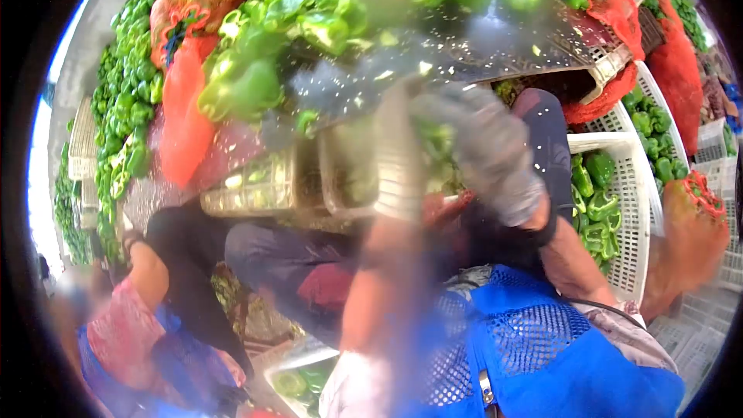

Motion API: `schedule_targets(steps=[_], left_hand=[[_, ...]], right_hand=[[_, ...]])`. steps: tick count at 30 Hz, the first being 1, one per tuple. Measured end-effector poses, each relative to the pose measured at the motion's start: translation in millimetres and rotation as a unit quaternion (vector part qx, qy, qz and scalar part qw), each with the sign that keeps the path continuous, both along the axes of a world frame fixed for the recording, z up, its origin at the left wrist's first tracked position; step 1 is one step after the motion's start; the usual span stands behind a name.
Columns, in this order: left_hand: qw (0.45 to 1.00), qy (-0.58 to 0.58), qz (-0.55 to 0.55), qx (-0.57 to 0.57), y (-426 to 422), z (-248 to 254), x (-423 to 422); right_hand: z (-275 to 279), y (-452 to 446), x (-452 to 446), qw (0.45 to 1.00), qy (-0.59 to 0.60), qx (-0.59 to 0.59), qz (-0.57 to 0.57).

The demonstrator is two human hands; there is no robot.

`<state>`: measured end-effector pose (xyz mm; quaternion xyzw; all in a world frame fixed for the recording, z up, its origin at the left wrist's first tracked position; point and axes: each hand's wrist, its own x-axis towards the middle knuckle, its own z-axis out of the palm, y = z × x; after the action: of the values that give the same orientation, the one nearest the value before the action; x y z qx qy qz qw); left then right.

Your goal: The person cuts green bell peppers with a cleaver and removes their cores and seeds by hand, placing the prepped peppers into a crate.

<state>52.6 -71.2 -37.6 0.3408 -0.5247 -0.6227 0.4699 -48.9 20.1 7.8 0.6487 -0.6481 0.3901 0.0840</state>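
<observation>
My left hand [398, 147], in a pale glove, is raised in front of the table edge, badly smeared by motion. Close beside it on the right is my right hand [499, 151] in a grey glove, its fingers curled downward but blurred. Whether either hand holds anything I cannot make out. Beyond them lies a dark wet tabletop [340, 81] strewn with pale seeds. Cut green bell peppers [321, 27] are heaped along its far side, and a blurred pepper half [251, 89] sits at the left. Below my hands, a crate [333, 178] is partly hidden.
White crates [638, 224] of green peppers [600, 217] stand at my right. Red mesh sacks [190, 108] lie at the left, with another [611, 8] at the right edge. A person in a blue vest [166, 348] sits to my left. A beige crate [259, 186] is under the table edge.
</observation>
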Motion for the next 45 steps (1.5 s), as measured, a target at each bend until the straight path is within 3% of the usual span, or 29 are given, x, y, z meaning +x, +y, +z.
schedule_targets(steps=[1,2,4,5,7,8,10,13,15,17,23,25,28,31,34,35,38,39,42,43,45], left_hand=[[0.985,-0.103,0.015,-0.139,-15.5,-11.2,0.8],[0.996,-0.046,0.029,-0.068,-27.4,-2.7,0.1],[0.991,0.086,0.076,0.070,-50.7,14.6,-0.8],[0.988,-0.005,0.140,-0.062,-86.2,-5.3,3.4],[0.971,-0.052,0.216,-0.090,-130.5,-8.6,3.4],[0.950,-0.134,0.241,-0.149,-170.1,-31.8,6.0],[0.901,-0.274,0.296,-0.158,-200.2,-28.7,-5.9],[0.898,-0.327,0.269,-0.124,-207.4,-16.3,-25.9],[0.920,-0.300,0.229,-0.107,-205.7,-15.8,-26.7],[0.922,-0.261,0.240,-0.155,-210.4,-29.8,-23.6],[0.885,-0.362,0.252,-0.150,-124.2,11.3,-4.2],[0.879,-0.382,0.264,-0.106,-98.0,25.5,1.8],[0.886,-0.359,0.277,-0.095,-83.4,33.5,11.6],[0.892,-0.324,0.293,-0.119,-95.7,19.6,17.4],[0.905,-0.281,0.276,-0.160,-109.1,16.2,13.3],[0.894,-0.295,0.281,-0.183,-115.9,12.3,12.7],[0.912,-0.295,0.212,-0.188,-137.5,3.8,13.8],[0.892,-0.346,0.208,-0.201,-140.0,3.4,16.2],[0.863,-0.363,0.221,-0.273,-140.7,-7.7,24.7],[0.872,-0.356,0.228,-0.249,-133.0,-3.5,25.7],[0.862,-0.364,0.247,-0.253,-121.7,-6.2,32.7]], right_hand=[[8.0,4.3,-12.3,0.999,-0.035,-0.006,0.018],[9.2,19.2,-43.2,0.992,-0.109,-0.046,0.033],[10.1,58.9,-99.3,0.995,-0.057,-0.030,-0.079],[16.1,83.3,-116.5,0.980,-0.002,0.043,-0.194],[3.0,130.2,-166.3,0.925,0.143,0.170,-0.307],[0.6,141.9,-171.2,0.909,0.119,0.211,-0.339],[-8.2,146.0,-170.8,0.928,0.068,0.174,-0.322],[-18.6,108.8,-146.6,0.963,-0.032,0.158,-0.218],[-16.9,67.1,-122.2,0.984,0.013,0.132,-0.122],[-11.6,19.3,-99.4,0.993,-0.051,0.104,-0.006],[-62.2,-140.5,-79.4,0.986,0.062,-0.004,0.152],[-39.7,-179.8,-62.6,0.983,0.059,0.127,0.121],[-59.8,-264.8,-55.4,0.993,0.081,0.073,0.037],[-18.2,-264.5,-32.9,0.978,0.118,0.173,-0.005],[-25.2,-268.2,-31.9,0.961,-0.048,0.259,0.081],[-32.8,-274.4,-28.8,0.956,0.030,0.289,0.052],[-50.2,-236.2,-36.7,0.976,0.058,0.192,0.086],[-54.2,-228.7,-36.4,0.984,0.016,0.159,0.084],[-41.5,-202.0,-44.5,0.965,0.116,0.234,0.024],[-67.5,-205.9,-57.8,0.976,0.143,0.162,0.038],[-69.9,-193.4,-68.9,0.975,0.135,0.173,0.036]])
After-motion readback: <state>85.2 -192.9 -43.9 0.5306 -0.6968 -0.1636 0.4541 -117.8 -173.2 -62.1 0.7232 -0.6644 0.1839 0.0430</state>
